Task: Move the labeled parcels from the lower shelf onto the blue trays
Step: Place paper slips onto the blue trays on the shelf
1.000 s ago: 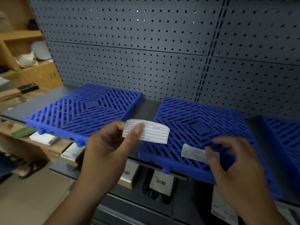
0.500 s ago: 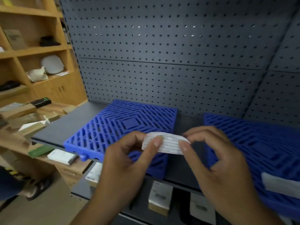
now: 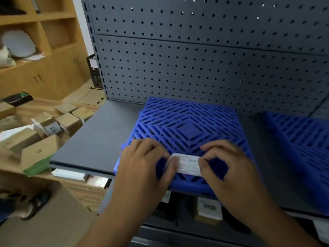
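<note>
White paper label (image 3: 188, 164), ruled and oblong, is pinched at both short ends; the left hand (image 3: 142, 168) grips its left end and the right hand (image 3: 229, 168) its right end, fingers curled, thumbs on the face. The label lies flat against the front edge of the blue slatted plastic tray (image 3: 185, 125); whether it is stuck down cannot be determined. This tray rests on the grey upper shelf (image 3: 99, 143), carrying no parcel; a second blue tray (image 3: 299, 139) sits to its right, apart from it; a grey perforated metal back panel (image 3: 195, 59) stands behind both.

Task goods remain on the lower shelf (image 3: 178, 230), beneath the hands; a small brown cardboard parcel (image 3: 209, 211) with a white barcode sticker is visible there; dark items beside it are too obscured to identify.

Assessment: the parcel appears light and stiff; hold it across opposite side walls, not by the sticker; the slatted tray surface should bear it level.
</note>
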{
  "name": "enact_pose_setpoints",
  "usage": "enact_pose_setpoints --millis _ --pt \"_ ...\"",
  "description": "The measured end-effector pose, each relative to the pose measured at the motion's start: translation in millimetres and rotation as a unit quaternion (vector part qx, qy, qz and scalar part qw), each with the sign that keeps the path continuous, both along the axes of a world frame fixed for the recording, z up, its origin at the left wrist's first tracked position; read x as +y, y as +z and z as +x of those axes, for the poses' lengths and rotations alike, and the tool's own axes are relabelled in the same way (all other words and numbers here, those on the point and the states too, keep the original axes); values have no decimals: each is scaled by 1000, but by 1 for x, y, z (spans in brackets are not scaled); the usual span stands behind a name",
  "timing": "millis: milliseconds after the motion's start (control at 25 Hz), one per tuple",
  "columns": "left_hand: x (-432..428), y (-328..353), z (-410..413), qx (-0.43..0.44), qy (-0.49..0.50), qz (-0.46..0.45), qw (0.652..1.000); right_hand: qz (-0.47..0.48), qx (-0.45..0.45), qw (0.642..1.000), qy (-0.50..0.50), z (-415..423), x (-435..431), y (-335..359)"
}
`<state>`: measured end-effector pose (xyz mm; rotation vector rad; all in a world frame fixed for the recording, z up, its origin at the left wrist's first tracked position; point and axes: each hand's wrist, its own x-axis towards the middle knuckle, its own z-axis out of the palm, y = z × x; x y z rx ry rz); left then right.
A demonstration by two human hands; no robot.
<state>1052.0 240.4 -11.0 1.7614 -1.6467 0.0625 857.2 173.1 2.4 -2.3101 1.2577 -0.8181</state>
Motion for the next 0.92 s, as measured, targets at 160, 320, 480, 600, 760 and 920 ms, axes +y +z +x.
enact_pose_setpoints --millis 160,320,480,600,760,920 --pt "0 -5 -1 15 -10 20 1000 -21 47 998 -27 2 5 -4" --pt "-1 -1 -1 21 -35 40 998 13 19 999 -43 2 8 -7" --pt "2 -5 -1 -12 -46 35 998 -16 77 997 -23 7 9 -4" --pt "3 -5 3 -3 -55 29 998 -21 89 995 -34 10 10 -4" --pt "6 -3 3 6 -66 36 997 -18 94 995 -33 9 13 -4" --pt "12 11 1 117 -75 -43 989 -20 50 997 -49 8 18 -2"
